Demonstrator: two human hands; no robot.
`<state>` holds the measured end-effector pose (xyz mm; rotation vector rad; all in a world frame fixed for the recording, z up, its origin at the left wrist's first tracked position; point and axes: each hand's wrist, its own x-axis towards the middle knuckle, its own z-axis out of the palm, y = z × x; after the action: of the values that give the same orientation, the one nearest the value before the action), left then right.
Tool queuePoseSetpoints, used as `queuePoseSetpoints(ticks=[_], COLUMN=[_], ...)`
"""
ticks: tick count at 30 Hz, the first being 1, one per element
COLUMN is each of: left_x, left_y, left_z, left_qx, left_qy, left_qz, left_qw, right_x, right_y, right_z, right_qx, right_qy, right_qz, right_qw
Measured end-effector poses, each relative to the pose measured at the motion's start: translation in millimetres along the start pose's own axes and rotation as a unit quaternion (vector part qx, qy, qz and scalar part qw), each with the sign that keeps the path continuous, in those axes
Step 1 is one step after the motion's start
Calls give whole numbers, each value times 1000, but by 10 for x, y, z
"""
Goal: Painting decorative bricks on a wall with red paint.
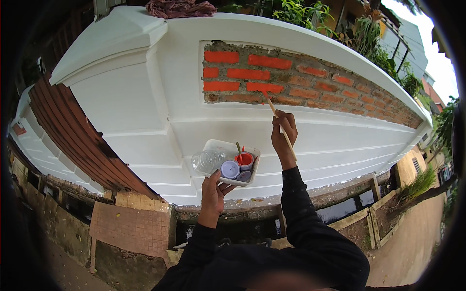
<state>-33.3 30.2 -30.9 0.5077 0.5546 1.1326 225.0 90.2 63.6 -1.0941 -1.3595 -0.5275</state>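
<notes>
My right hand (pixel 285 128) is closed round the wooden handle of a paintbrush (pixel 273 107). The brush's tip touches a brick in the lower row of the brick panel (pixel 303 91). Several bricks at the panel's left are bright orange-red; those farther right look duller and patchy. My left hand (pixel 212 193) grips the near edge of a white plastic tray (pixel 214 144). In the tray sit an open pot of red paint (pixel 244 160) with a stick in it, a pot with a pale lid (pixel 230 169), a purplish lid or pot (pixel 244 176) and a clear plastic bottle (pixel 208 161) lying tilted.
A white moulded wall (pixel 218 119) frames the panel. A crumpled maroon cloth (pixel 180 8) lies on its top. Below runs a drain with dark water (pixel 233 229), crossed at left by a tiled slab (pixel 121 225). Brown metal slats (pixel 80 131) stand at left, plants (pixel 306 17) behind the wall.
</notes>
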Motion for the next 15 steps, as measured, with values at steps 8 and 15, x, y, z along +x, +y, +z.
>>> queuePoseSetpoints(ticks=[8,15], left_x=[-46,-18], left_y=[-17,-6], left_z=[40,2], left_qx=[30,4], left_qy=[11,6], left_qz=[1,0], left_qw=[999,1000], right_x=[-10,48], right_y=[-47,-88], right_z=[-11,19], right_qx=[6,4], right_qy=[-6,-5], right_qz=[4,-6], right_qw=[1000,1000])
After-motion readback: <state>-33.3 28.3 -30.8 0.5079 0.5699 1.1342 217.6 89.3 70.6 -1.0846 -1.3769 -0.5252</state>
